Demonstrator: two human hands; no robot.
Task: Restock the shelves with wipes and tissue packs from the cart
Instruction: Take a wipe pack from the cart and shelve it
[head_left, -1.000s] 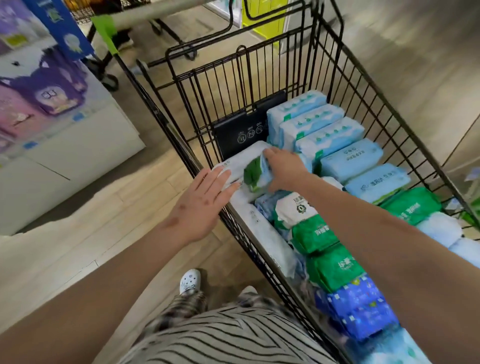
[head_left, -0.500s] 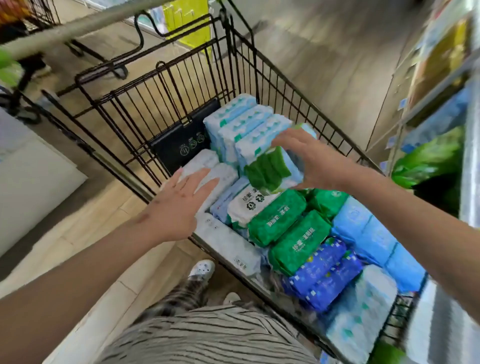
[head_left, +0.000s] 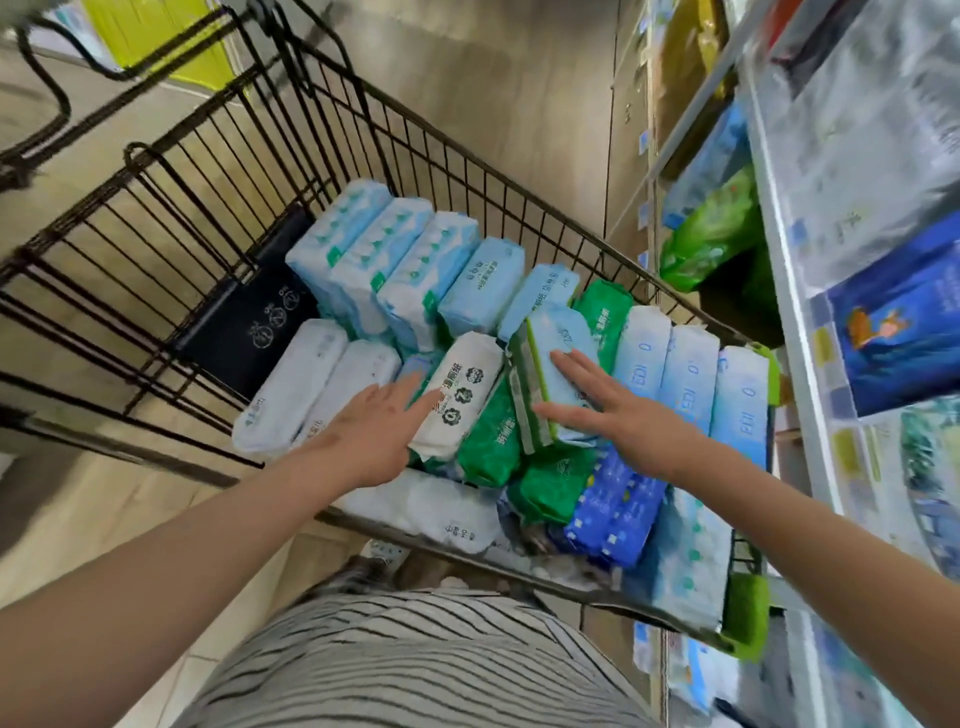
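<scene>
Wipes pack (head_left: 558, 332) leaned tilted atop the cart (head_left: 182, 171) load — right hand (head_left: 634, 431) flat against it, apparently steadying; left hand (head_left: 369, 441) spread, grasping nothing.

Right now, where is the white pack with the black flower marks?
In the head view the white pack lies tilted in the middle of the cart, atop green packs, between the left hand and the green-edged blue pack under the right hand.
</scene>
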